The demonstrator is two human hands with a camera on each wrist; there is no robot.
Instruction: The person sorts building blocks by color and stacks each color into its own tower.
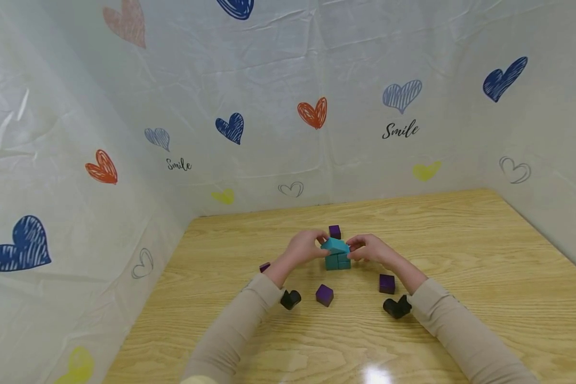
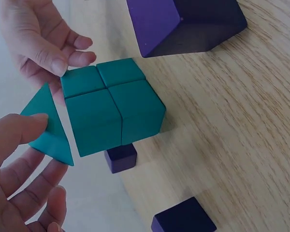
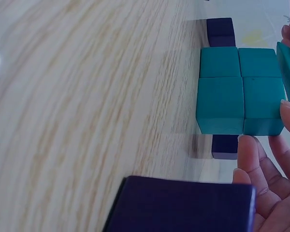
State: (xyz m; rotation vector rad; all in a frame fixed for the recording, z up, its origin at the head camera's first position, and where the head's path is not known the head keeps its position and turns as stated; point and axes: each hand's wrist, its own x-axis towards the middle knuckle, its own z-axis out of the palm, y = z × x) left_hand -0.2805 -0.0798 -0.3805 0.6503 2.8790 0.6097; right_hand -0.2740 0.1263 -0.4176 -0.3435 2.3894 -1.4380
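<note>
Several teal blocks (image 2: 94, 116) form a stack two wide and two high on the wooden table. My left hand (image 1: 303, 248) pinches a teal triangular block (image 2: 50, 128) between thumb and fingers. That triangular block is tilted just over the stack's top, and the left wrist view shows a narrow gap between them. On the stack's right side, my right hand (image 1: 372, 249) holds the upper teal block (image 3: 263, 104), its thumb on the top edge and fingertips at the side. The far faces of the stack are hidden.
Purple blocks lie around the stack: one behind it (image 1: 334, 231), one in front (image 1: 324, 295), one to the right (image 1: 386, 284), and one partly hidden by the left forearm (image 1: 265, 266). Sheeting with printed hearts (image 1: 312, 160) borders the wooden table (image 1: 441, 240).
</note>
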